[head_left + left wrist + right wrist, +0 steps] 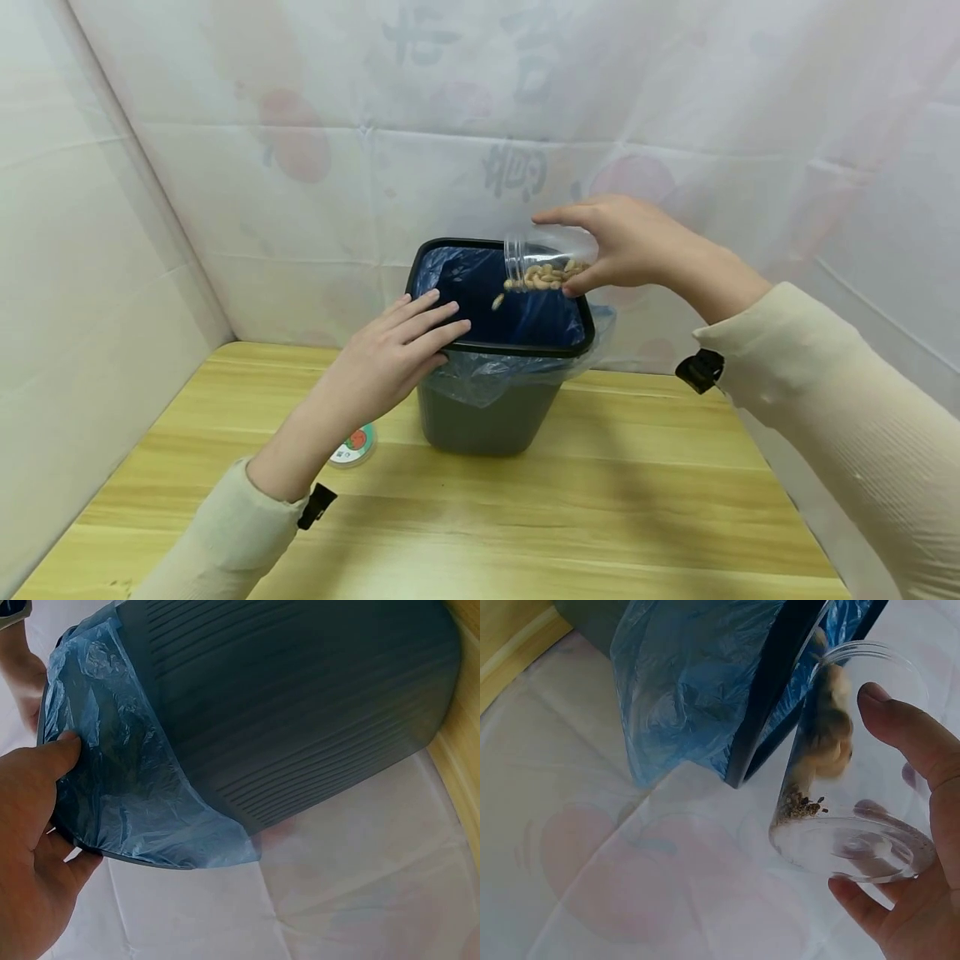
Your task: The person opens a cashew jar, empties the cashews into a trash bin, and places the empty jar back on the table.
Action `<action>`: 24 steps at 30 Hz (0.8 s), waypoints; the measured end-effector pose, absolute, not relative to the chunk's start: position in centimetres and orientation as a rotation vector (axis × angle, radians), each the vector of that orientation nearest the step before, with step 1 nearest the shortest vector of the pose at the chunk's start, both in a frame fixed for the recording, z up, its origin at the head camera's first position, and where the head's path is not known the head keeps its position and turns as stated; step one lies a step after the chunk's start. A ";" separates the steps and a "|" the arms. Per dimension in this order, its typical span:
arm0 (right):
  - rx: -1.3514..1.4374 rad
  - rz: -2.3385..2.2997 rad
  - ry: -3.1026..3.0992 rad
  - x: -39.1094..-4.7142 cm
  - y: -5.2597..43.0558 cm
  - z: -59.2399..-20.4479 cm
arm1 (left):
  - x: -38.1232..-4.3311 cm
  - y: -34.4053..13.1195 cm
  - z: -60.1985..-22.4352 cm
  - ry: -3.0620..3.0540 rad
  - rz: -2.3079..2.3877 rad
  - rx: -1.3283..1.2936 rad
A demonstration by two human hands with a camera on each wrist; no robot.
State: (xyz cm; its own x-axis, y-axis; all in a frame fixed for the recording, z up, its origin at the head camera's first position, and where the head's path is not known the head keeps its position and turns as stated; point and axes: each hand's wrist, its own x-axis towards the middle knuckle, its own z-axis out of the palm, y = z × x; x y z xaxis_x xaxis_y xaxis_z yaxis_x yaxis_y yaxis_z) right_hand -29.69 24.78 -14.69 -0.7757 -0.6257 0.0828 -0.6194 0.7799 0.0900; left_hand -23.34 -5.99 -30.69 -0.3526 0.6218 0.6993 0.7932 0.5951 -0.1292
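My right hand (pixel 633 242) holds a clear plastic jar (pixel 907 682) tipped on its side above the trash can (pixel 487 417), its mouth facing left. Cashews (pixel 551 275) lie along the jar's lower wall, and one nut is in the air just below the mouth. Dark crumbs (pixel 801 805) sit near the jar's base. My left hand (pixel 390 346) grips the can's near left rim, fingers over the inside and thumb (pixel 64 756) on the bag outside. A blue plastic bag (pixel 127 765) lines the can and folds over its black rim. The can's bottom inside is too dark to make out.
A round lid (pixel 356 447) with a printed label lies on the wooden table (pixel 450 517), left of the can and partly behind my left wrist. White printed cloth (pixel 360 183) hangs behind the table and along its sides.
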 end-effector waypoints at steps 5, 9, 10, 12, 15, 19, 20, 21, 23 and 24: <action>0.996 -0.129 -2.871 -29.7 24.7 -14.5 | -23.3 -5.9 -30.7 -2.094 -0.304 -1.119; 0.984 -0.158 -2.876 -29.7 24.6 -14.3 | -23.3 -5.7 -30.6 -2.091 -0.299 -1.121; 0.979 -0.166 -2.879 -29.7 24.6 -14.2 | -23.4 -5.7 -30.6 -2.091 -0.298 -1.122; 0.970 -0.184 -2.880 -29.7 24.5 -14.1 | -23.5 -5.6 -30.6 -2.086 -0.301 -1.123; 0.976 -0.196 -2.877 -29.6 24.2 -14.0 | -23.5 -5.6 -30.7 -2.078 -0.310 -1.123; 1.008 -0.187 -2.866 -29.4 24.0 -14.1 | -23.5 -5.5 -30.9 -2.075 -0.320 -1.130; 1.017 -0.188 -2.862 -29.3 24.0 -14.1 | -23.5 -5.5 -30.9 -2.076 -0.322 -1.131; 1.027 -0.190 -2.857 -29.3 23.9 -14.1 | -23.4 -5.4 -30.9 -2.077 -0.321 -1.133; 1.042 -0.212 -2.846 -29.2 23.8 -14.0 | -23.4 -5.3 -30.8 -2.079 -0.320 -1.132; 1.049 -0.226 -2.839 -29.2 23.7 -14.0 | -23.4 -5.3 -30.8 -2.077 -0.320 -1.131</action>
